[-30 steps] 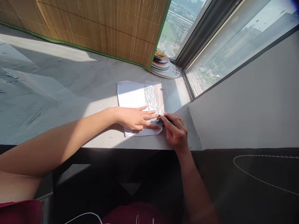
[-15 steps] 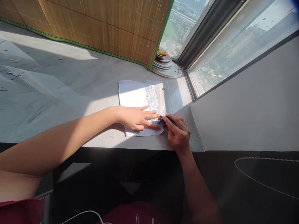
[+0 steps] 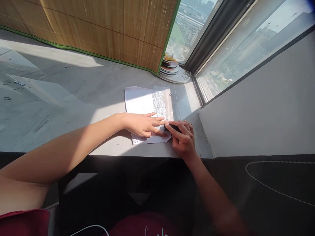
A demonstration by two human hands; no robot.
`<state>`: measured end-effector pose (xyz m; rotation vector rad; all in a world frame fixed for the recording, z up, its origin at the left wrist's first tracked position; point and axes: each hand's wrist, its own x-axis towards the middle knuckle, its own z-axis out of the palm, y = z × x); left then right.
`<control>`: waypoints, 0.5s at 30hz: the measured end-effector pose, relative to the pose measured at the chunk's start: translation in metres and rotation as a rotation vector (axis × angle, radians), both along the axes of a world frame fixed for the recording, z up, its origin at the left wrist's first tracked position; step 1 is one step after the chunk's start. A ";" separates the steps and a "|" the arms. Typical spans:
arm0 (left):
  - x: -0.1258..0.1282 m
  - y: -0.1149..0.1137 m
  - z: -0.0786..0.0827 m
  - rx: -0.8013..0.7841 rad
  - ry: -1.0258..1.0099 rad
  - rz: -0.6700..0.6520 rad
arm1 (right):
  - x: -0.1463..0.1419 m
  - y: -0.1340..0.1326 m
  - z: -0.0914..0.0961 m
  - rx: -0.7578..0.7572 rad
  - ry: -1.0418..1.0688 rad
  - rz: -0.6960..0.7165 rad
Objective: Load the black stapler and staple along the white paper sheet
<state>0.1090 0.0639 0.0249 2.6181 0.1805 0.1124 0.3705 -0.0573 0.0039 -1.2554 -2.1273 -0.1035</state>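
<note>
My left hand (image 3: 142, 124) lies flat with fingers spread on a white sheet of paper (image 3: 139, 98), holding it against the ledge. Beside its fingertips, a band of dense short dark marks (image 3: 159, 103) that look like staples runs down the paper's right part. My right hand (image 3: 183, 136) is closed around a small black stapler (image 3: 175, 127) at the sheet's lower right edge, close to the left fingers. Most of the stapler is hidden by the fingers. A clear plastic-like sheet (image 3: 169, 108) shows along the paper's right side.
The pale marble ledge (image 3: 108, 82) carries small dark bits (image 3: 21, 83) at left. Stacked plates (image 3: 172, 72) stand in the window corner. A bamboo blind (image 3: 103, 29) hangs at the back. The white wall (image 3: 246, 108) bounds the right side, with a twisted cord (image 3: 270, 161) below.
My right hand and the stapler have shifted slightly left over the paper's edge. The stapler's metallic front, visible before, is now mostly covered. My left hand stays spread on the paper.
</note>
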 end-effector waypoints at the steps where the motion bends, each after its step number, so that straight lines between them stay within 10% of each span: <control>1: 0.000 0.001 0.000 0.007 -0.011 -0.002 | 0.001 0.001 0.001 0.002 0.039 -0.024; 8: -0.002 0.003 0.006 0.007 0.082 -0.028 | 0.011 0.010 -0.008 -0.010 0.219 -0.262; 15: -0.004 0.008 0.007 -0.014 -0.041 -0.023 | 0.015 0.005 -0.009 0.350 0.387 -0.615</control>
